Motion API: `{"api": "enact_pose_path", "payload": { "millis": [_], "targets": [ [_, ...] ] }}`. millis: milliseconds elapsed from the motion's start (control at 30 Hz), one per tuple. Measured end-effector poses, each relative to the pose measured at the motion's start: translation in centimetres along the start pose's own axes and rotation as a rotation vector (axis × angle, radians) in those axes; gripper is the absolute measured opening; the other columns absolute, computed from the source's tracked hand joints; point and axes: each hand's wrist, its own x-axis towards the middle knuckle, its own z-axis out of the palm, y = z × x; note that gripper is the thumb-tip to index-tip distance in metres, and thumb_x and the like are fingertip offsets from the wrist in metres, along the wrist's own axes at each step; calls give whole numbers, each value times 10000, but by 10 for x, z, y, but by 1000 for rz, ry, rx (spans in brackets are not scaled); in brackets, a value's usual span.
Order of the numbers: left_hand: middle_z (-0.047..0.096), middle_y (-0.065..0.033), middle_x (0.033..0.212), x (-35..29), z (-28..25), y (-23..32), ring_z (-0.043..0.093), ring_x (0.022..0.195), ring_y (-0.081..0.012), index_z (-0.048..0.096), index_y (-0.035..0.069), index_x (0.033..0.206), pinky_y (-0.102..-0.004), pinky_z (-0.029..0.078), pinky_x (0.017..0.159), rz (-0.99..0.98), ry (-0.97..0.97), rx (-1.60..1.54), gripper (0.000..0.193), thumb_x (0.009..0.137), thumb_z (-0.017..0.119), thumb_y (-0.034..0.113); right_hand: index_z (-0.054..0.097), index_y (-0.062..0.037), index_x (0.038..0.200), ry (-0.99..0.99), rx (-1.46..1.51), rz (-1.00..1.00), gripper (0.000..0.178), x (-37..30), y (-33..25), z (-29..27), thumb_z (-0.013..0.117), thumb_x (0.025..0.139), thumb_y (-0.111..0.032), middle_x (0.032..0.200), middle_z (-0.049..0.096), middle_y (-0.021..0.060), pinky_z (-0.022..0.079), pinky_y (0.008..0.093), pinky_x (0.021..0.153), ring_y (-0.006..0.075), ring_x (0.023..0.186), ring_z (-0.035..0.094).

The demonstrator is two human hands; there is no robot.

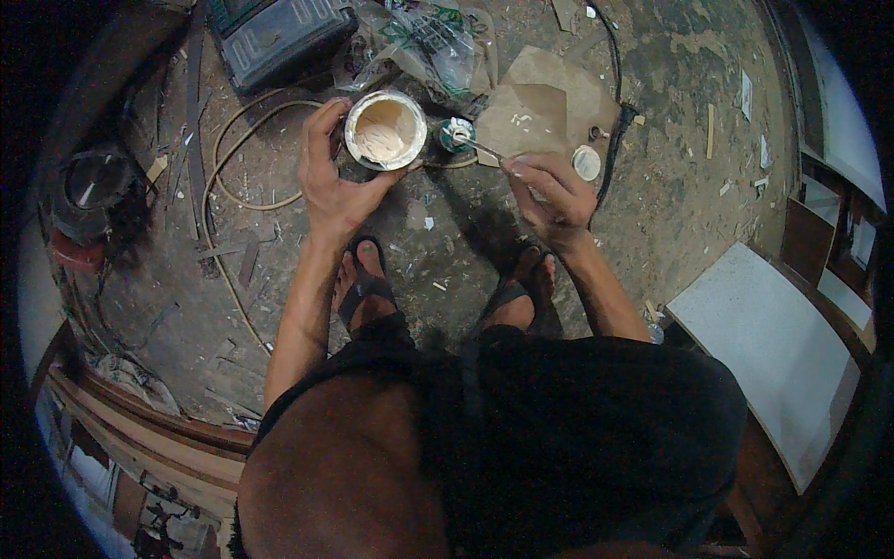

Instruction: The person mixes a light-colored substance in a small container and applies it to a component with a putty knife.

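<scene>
My left hand (337, 172) is wrapped round an open round tub (385, 130), its fingers on the left side and its thumb along the lower rim. Inside the tub lies a cream-coloured paste with a rough surface. In my right hand (554, 191) a thin metal stick (488, 150) is pinched between the fingers, pointing left. The stick's far end reaches a small green container (457, 134) with white paste at its mouth, just right of the tub. Whether the stick's tip is inside or only touching the container, I cannot tell.
Beyond my hands lie brown cardboard (526, 107), a crumpled clear plastic bag (433, 47) and a dark tool case (279, 37). A round white lid (586, 163) sits to the right. A hose (216, 177) curves at left near a power tool (93, 191). White panel (764, 345) stands right.
</scene>
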Motion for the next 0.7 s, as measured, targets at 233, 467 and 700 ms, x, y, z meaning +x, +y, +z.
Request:
{"api": "enact_pose_path", "payload": {
  "millis": [233,467,700],
  "targets": [
    [559,-141,1247,-14,13,-13,579,1138,-289,497,56,1268,-362,500,941,-110,-10,-82,871,533,942,202,707,-38,965,-48,-8,-98,307,1,2,1,697,672,53,850,667,112,523,320,601,246,710,656],
    [521,-147,1291,-30,31,-17,555,1165,-258,426,19,1323,-377,461,1021,-158,-67,39,956,552,954,220,701,-21,967,-106,78,-41,301,5,-2,-4,670,676,48,846,662,120,526,325,612,253,724,658],
    [569,-159,1215,-38,52,-19,566,1118,-348,473,48,1249,-417,458,952,-226,32,-107,913,513,948,305,709,-36,958,-112,128,31,281,6,-4,-6,670,692,46,872,681,112,540,315,644,239,757,680]
  ]
}}
